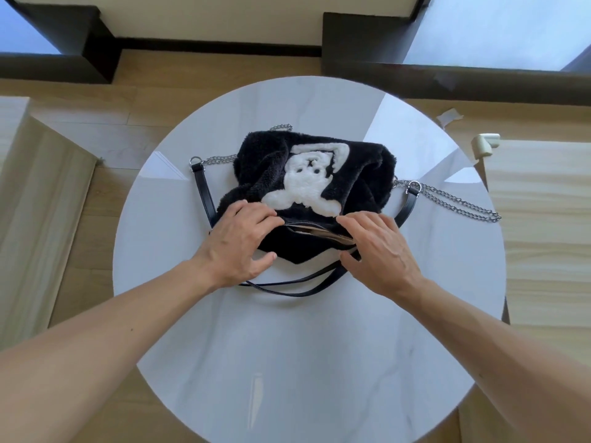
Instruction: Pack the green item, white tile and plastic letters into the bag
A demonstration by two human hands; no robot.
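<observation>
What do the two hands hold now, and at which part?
Both hold the black furry bag at its zipper opening: the left hand at the opening's left end, the right hand at its right end.

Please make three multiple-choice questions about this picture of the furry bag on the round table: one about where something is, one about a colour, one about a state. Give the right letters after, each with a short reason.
1. Where does the black furry bag lie?
A. on the wooden floor
B. on the round white table
C. on a chair

2. What colour is the animal figure on the bag?
A. white
B. red
C. green

3. In what state is the bag's zipper opening?
A. fully zipped shut
B. partly open, beige lining showing
C. covered by a flap

Answers:
1 B, the bag rests near the middle of the tabletop.
2 A, the figure is white fur against the black.
3 B, a gap with beige lining shows between the left hand and the right hand, both of which rest on the bag's near edge.
</observation>
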